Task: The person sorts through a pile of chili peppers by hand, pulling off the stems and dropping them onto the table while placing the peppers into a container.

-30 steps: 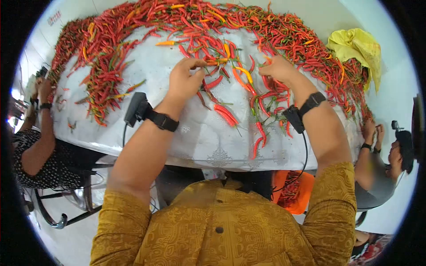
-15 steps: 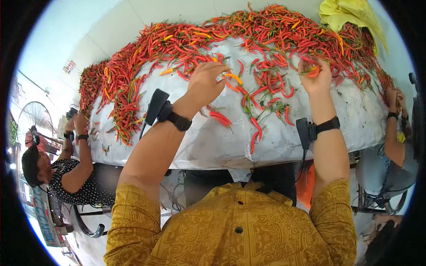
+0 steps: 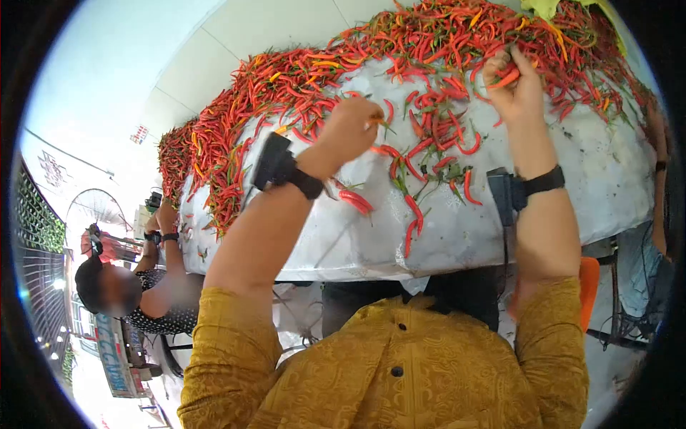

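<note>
My left hand [image 3: 350, 130] is over the middle of the white covered table [image 3: 343, 250], its fingers closed around an orange chili pepper [image 3: 374, 121] whose green stem sticks out at the fingertips. Farther forward and to the right, my right hand [image 3: 520, 96] holds a red chili pepper [image 3: 506, 79] in curled fingers, at the edge of the large heap [image 3: 443, 32]. Between the hands lies a loose scatter of red chilies [image 3: 437, 121]. A couple of red ones [image 3: 355, 201] lie just below my left wrist.
The chili heap curves along the table's far side and down its left [image 3: 221, 193]. A co-worker in a dotted top [image 3: 161, 304] works at the left edge; another person's arm [image 3: 657, 168] is at the right. A yellow cloth [image 3: 547, 7] sits at the back right.
My left hand has closed on the orange chili, which lay by its fingers before. My right hand has moved forward with red chili in it. The camera view has shifted slightly.
</note>
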### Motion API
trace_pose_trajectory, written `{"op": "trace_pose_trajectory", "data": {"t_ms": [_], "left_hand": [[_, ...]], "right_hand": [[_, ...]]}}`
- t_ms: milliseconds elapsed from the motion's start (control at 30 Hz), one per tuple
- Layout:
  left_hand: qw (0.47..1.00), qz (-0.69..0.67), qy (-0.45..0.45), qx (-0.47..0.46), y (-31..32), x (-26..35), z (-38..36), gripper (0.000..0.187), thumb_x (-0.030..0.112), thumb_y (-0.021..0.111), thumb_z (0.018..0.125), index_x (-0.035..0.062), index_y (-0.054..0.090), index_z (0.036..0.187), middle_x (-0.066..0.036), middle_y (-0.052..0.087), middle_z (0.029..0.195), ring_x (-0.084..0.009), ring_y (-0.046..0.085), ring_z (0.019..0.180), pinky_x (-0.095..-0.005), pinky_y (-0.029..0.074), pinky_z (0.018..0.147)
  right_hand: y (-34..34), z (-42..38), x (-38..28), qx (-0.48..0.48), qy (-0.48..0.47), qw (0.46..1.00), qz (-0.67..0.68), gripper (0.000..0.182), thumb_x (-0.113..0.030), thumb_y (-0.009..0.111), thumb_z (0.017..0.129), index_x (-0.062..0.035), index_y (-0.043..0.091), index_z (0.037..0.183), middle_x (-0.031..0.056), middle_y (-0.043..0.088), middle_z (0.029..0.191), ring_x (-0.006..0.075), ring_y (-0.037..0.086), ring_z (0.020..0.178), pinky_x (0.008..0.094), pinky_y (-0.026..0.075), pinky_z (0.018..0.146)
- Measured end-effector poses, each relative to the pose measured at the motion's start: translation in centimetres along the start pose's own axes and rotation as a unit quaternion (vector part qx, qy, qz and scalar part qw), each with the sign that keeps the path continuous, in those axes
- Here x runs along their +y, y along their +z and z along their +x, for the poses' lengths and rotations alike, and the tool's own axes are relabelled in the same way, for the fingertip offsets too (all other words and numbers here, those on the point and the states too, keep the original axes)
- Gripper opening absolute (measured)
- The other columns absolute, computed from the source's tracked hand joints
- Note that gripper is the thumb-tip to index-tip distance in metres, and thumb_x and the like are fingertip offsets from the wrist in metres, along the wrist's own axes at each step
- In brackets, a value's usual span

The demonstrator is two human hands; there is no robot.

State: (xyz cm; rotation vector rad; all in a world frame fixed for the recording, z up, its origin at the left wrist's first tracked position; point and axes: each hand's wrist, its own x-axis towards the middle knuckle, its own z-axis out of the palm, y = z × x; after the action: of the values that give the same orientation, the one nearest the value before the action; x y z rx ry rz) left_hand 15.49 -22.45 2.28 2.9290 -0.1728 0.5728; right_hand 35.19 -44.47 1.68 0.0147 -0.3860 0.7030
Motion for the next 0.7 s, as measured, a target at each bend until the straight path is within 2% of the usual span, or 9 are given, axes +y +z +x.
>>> {"op": "trace_pose_trajectory", "data": {"t_ms": [33,67,133,200,300,367,600,667,700], "left_hand": [[0.998,-0.037,-0.014,0.049,-0.4,-0.2,-0.4,0.024,0.004,0.052,0.068,0.0024,0.059,0.091,-0.010,0.059,0.078,-0.0235,0.056,0.069,-0.0337,0.045,0.064],[0.998,-0.037,-0.013,0.042,-1.5,0.0,-0.6,0.024,0.004,0.052,0.068,0.0024,0.059,0.091,-0.010,0.059,0.078,-0.0235,0.056,0.069,-0.0337,0.045,0.064],[0.951,-0.199,-0.232,-0.053,-4.1,0.7,-0.4,0.024,0.004,0.049,0.069,0.0010,0.058,0.091,-0.007,0.056,0.074,-0.0145,0.052,0.066,-0.0278,0.042,0.060],[0.959,-0.193,-0.202,-0.042,-3.7,-0.3,-1.0,0.019,0.007,0.052,0.068,0.0003,0.060,0.083,-0.010,0.057,0.070,-0.0198,0.055,0.064,-0.0324,0.044,0.058],[0.974,-0.074,-0.162,-0.137,-2.1,-1.1,-2.7,0.019,0.006,0.054,0.068,0.0015,0.060,0.085,-0.012,0.059,0.077,-0.0237,0.057,0.070,-0.0341,0.045,0.061],[0.991,-0.055,0.018,-0.124,-0.7,-1.4,-3.4,0.025,0.005,0.058,0.068,0.0047,0.060,0.093,-0.009,0.057,0.086,-0.0207,0.055,0.072,-0.0340,0.044,0.063],[0.985,0.018,0.012,-0.168,-2.4,-0.5,-0.5,0.019,0.006,0.060,0.067,0.0031,0.055,0.085,-0.011,0.057,0.086,-0.0246,0.057,0.077,-0.0348,0.046,0.068],[0.961,-0.053,-0.136,-0.237,-4.0,0.2,1.2,0.019,0.006,0.056,0.067,0.0033,0.058,0.086,-0.013,0.059,0.074,-0.0257,0.058,0.068,-0.0358,0.046,0.061],[0.963,-0.062,-0.127,-0.231,-3.8,-1.0,1.9,0.015,0.006,0.060,0.068,0.0029,0.056,0.081,-0.004,0.055,0.070,-0.0122,0.053,0.067,-0.0271,0.044,0.062]], "right_hand": [[-0.1,0.0,-0.5,0.105,-0.021,0.994,0.030,0.007,-0.009,0.054,0.085,-0.0032,0.050,0.086,0.0058,0.051,0.072,0.0161,0.048,0.064,0.0297,0.042,0.058],[-0.5,-0.1,-0.6,0.109,-0.024,0.993,0.035,0.007,-0.009,0.054,0.085,-0.0032,0.050,0.086,0.0058,0.051,0.072,0.0161,0.048,0.064,0.0297,0.042,0.058],[-1.0,0.2,-1.1,-0.018,0.004,1.000,0.023,0.007,-0.009,0.053,0.085,-0.0033,0.050,0.087,0.0052,0.050,0.072,0.0149,0.044,0.061,0.0285,0.039,0.057],[-0.5,-0.1,-0.6,-0.012,-0.002,1.000,0.006,0.007,-0.009,0.053,0.085,-0.0028,0.050,0.087,0.0050,0.049,0.072,0.0143,0.042,0.061,0.0276,0.038,0.057],[-0.6,-0.1,-0.4,-0.008,0.009,1.000,-0.008,0.008,-0.010,0.052,0.085,-0.0027,0.051,0.088,0.0048,0.049,0.072,0.0147,0.043,0.063,0.0281,0.039,0.058],[-0.8,0.0,-0.4,0.033,-0.009,0.999,-0.031,0.008,-0.009,0.052,0.085,-0.0022,0.051,0.088,0.0050,0.050,0.072,0.0149,0.044,0.064,0.0279,0.039,0.058],[-1.0,-0.1,-0.5,0.035,-0.007,0.999,-0.027,0.009,-0.009,0.053,0.085,-0.0009,0.052,0.086,0.0054,0.051,0.071,0.0155,0.044,0.063,0.0273,0.040,0.058],[-1.0,-0.2,-0.5,0.019,0.006,1.000,-0.001,0.008,-0.009,0.054,0.084,-0.0011,0.053,0.085,0.0055,0.051,0.070,0.0159,0.044,0.062,0.0276,0.040,0.057],[-0.9,-0.3,-0.5,0.020,0.003,1.000,0.001,0.008,-0.009,0.054,0.084,-0.0011,0.053,0.085,0.0055,0.051,0.070,0.0159,0.044,0.062,0.0276,0.040,0.057]]}}
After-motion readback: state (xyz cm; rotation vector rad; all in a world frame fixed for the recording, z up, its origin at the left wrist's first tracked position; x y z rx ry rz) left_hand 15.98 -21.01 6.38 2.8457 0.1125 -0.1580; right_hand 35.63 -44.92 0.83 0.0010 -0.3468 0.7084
